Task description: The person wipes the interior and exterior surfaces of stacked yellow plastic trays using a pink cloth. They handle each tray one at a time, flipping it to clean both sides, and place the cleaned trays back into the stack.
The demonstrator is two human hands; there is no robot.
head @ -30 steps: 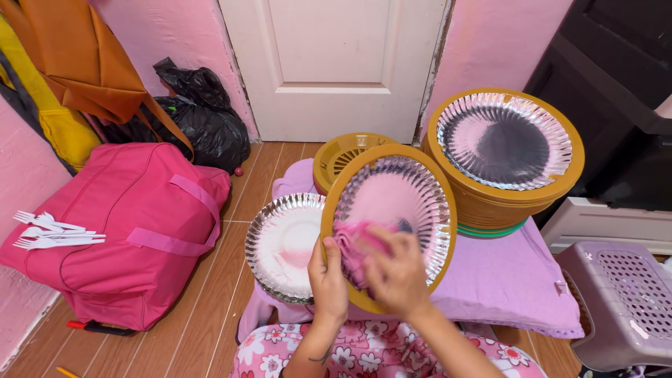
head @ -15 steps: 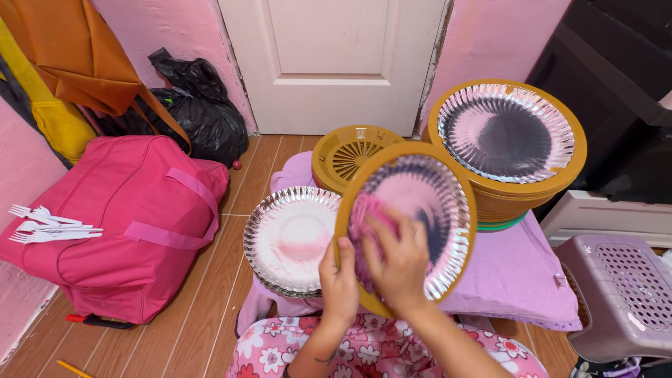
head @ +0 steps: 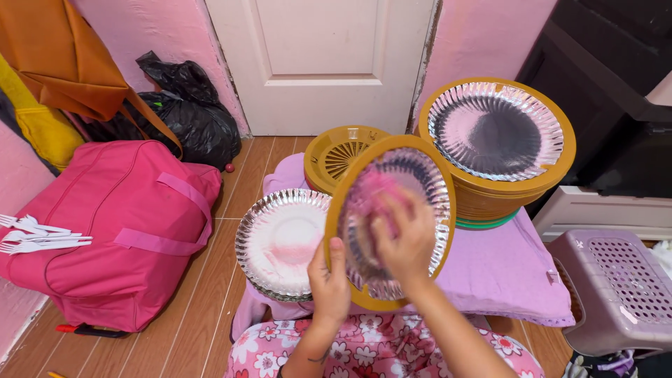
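Two hands work one plate here: our left hand (head: 327, 280) clamps the lower rim of the tilted yellow holder (head: 336, 210), which carries a silver foil plate (head: 427, 189), while our right hand (head: 406, 241) closes its grip on a pink cloth (head: 367, 192) pressed against the foil at about 10 o'clock on the plate. We judge the step in hand to be wiping the foil surface; how much of it is already covered we cannot tell, since the fingers hide the centre. The next stroke calls for steady support from the left so the foil does not buckle. A stack of bare foil plates (head: 280, 241) sits at 9 o'clock, an empty yellow holder (head: 336, 154) at 12, and a stack of filled holders (head: 497, 140) at 2, all on the purple covering (head: 504, 273).
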